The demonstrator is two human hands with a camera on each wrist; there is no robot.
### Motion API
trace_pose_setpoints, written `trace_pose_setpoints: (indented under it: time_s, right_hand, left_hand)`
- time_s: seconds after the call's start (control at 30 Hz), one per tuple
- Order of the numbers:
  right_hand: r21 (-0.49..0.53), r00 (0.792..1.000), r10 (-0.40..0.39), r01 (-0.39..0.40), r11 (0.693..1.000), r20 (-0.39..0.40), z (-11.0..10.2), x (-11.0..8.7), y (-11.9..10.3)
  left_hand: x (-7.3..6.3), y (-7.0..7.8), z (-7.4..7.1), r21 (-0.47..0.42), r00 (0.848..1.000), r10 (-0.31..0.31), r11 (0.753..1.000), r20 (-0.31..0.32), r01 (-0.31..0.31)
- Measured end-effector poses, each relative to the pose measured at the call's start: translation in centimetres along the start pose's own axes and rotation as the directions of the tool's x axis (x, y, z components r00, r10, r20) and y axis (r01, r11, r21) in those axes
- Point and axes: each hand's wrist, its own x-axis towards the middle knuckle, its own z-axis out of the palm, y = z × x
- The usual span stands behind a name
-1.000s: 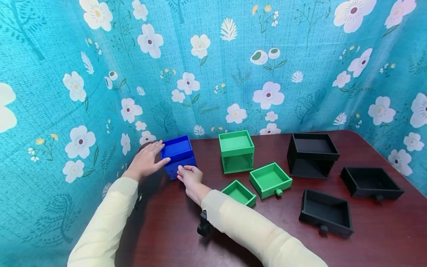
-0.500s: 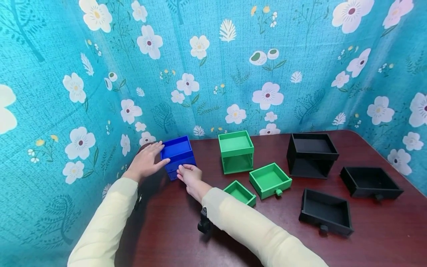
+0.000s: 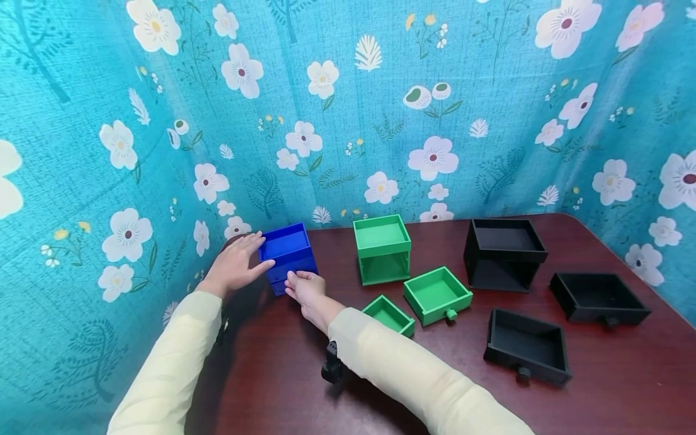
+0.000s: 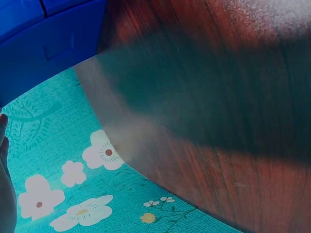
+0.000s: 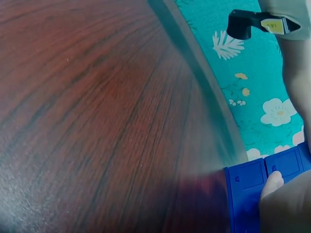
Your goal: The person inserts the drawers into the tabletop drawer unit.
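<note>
A small blue cabinet (image 3: 284, 243) with a tray-like top stands at the table's back left. My left hand (image 3: 232, 264) rests against its left side, fingers extended along the top edge and thumb at the front corner. At the front, my right hand (image 3: 309, 292) pinches with thumb and fingers at the upper blue drawer (image 3: 279, 275), which sits in the cabinet; its knob is hidden behind the fingers. Below it shows a lower blue drawer front (image 3: 279, 289). The right wrist view shows the two blue fronts (image 5: 243, 178) side by side, near my thumb.
A green cabinet frame (image 3: 382, 241) stands right of the blue one, with two green drawers (image 3: 437, 293) before it. Farther right are a black cabinet frame (image 3: 505, 248) and two black drawers (image 3: 527, 344). A flowered curtain (image 3: 348, 121) hangs behind the table (image 3: 272, 374).
The upper blue drawer, slightly out and tilted a second ago, has slid back into the cabinet under my right hand. My left hand keeps its place on the cabinet.
</note>
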Motion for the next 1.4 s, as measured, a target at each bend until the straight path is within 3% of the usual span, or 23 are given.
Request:
trace_pose_setpoints:
  time_s: [0.2,0.4,0.7,0.93,1.4]
  right_hand:
    - [-0.031,1.0,0.017,-0.018,0.999,-0.006,-0.2,-0.9,-0.3]
    - [-0.043,0.998,0.042,-0.04,0.998,0.05,-0.9,-1.9,-0.8]
    - [-0.055,0.987,0.028,-0.019,0.998,0.159,-1.8,-5.2,-2.0]
    - [-0.04,0.977,0.041,-0.033,0.999,0.211,-3.6,-7.1,-3.4]
    - [-0.006,0.97,0.005,-0.003,1.0,0.244,-8.2,-9.5,-6.5]
  left_hand:
    - [0.1,0.0,0.1,-0.003,1.0,0.003,1.0,0.007,-0.003]
    - [0.0,-0.2,0.0,-0.004,1.0,0.019,1.0,-0.002,-0.019]
    - [-0.2,-0.4,-0.1,-0.012,1.0,0.014,1.0,-0.014,-0.014]
    - [0.5,0.5,-0.5,-0.04,0.998,0.033,0.999,-0.051,-0.035]
    - [1.8,3.0,-0.8,-0.057,0.992,0.117,0.991,-0.039,-0.119]
